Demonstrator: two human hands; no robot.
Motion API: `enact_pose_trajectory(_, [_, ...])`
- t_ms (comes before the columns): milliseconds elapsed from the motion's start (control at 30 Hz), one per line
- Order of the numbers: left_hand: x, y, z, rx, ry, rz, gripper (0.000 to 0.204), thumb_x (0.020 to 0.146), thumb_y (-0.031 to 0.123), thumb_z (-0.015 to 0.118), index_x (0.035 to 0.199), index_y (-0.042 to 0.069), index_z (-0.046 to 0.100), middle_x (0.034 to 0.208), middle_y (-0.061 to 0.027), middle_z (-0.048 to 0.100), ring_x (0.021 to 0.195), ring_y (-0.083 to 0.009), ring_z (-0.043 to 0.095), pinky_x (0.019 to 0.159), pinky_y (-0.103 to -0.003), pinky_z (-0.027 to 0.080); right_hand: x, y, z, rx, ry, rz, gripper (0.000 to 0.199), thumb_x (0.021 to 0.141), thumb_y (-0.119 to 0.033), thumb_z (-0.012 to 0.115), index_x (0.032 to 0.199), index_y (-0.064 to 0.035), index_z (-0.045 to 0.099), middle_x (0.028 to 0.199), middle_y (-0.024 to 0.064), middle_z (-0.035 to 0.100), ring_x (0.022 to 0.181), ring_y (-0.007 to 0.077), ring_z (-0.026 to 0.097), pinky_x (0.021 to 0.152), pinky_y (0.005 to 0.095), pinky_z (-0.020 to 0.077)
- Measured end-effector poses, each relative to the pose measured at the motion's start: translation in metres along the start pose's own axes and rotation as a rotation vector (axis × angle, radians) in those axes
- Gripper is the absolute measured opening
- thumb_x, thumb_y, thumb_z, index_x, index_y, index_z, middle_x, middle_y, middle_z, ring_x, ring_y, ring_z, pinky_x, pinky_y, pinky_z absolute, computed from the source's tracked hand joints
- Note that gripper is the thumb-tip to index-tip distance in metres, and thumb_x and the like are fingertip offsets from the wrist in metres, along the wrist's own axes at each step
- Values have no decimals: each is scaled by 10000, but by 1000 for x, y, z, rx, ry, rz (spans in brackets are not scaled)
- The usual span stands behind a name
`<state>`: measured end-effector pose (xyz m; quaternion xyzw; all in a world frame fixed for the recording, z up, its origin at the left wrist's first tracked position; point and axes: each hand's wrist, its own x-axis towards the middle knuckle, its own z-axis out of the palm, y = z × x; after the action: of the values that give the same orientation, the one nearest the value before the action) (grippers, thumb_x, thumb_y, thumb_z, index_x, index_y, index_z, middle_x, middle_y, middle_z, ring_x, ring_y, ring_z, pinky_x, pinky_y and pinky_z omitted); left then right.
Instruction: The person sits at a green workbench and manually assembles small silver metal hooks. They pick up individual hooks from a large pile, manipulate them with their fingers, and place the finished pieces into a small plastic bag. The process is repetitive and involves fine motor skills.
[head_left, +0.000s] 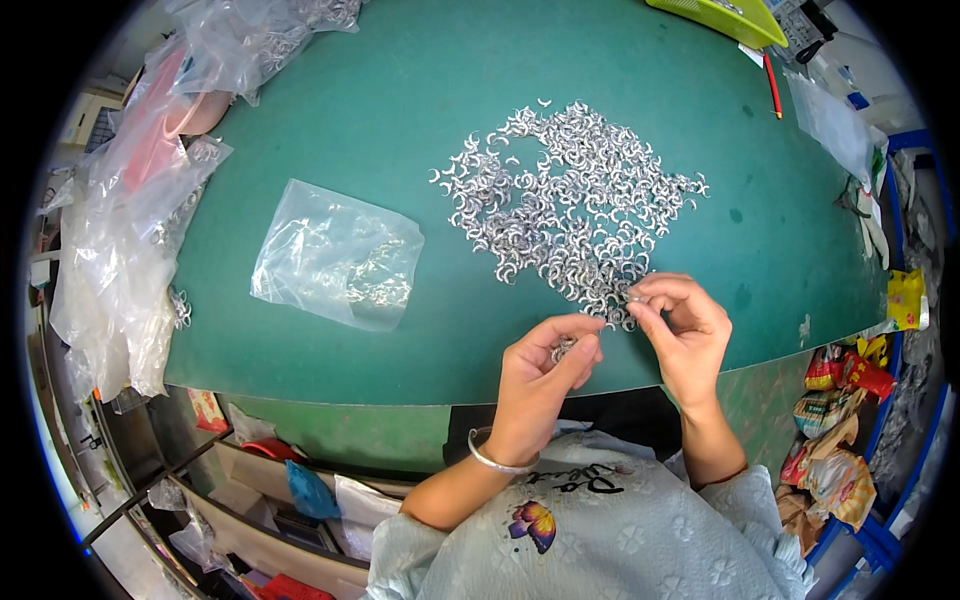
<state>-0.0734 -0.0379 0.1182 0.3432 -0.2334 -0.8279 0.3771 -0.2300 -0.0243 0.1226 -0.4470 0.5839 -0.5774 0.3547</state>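
The left hand [545,365] curls its fingers inward, thumb and forefinger pinching a small bunch of silver rings [563,350] just above the near edge of the green table [400,80]. A silver bangle [495,460] circles that wrist. The right hand [685,330], just beside it, presses thumb and fingertips together on a single small metal piece [634,297] at the near fringe of the pile; the piece is too small to make out in detail. Both hands sit close together near the table's front edge, right of centre.

Directly beyond the fingertips, a wide loose pile of small silver crescent-shaped rings [570,200] spreads across the middle of the table. Left of it, well apart, a clear plastic bag [335,255] lies flat with a few rings inside. More clear bags [130,230] are heaped along the table's left edge. At the far right corner sits a yellow basket [720,18], with a red pen [773,85] near it. Colourful packets [840,400] lie off the table's right side. The person wears a pale blue top with a butterfly print [533,524].
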Motion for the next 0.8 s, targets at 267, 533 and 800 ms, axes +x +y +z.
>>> enact_pose_trajectory(267, [-4,7,13,293,16,225,209,768,-74,610,970,-23,594,869,-23,546,759,-45,481,636,-174,407,-17,-22,6,-98,-138,-91,257,680,133,635,914,36,596,824,93,621,677,120,550,578,215,428])
enact_pose_trajectory(533, [-6,7,13,435,-2,385,165,761,-102,592,912,-35,586,886,-68,557,711,-60,488,595,-181,400,-21,-32,6,-70,-142,-74,244,705,140,614,931,52,583,841,113,618,705,131,558,597,233,443])
enact_pose_trajectory(800, [-10,9,15,414,-5,356,125,764,-85,600,876,-36,574,846,-49,555,677,-48,472,573,-176,380,-21,-33,4,-20,-153,-111,231,705,136,624,918,55,581,837,121,627,722,144,573,622,246,461])
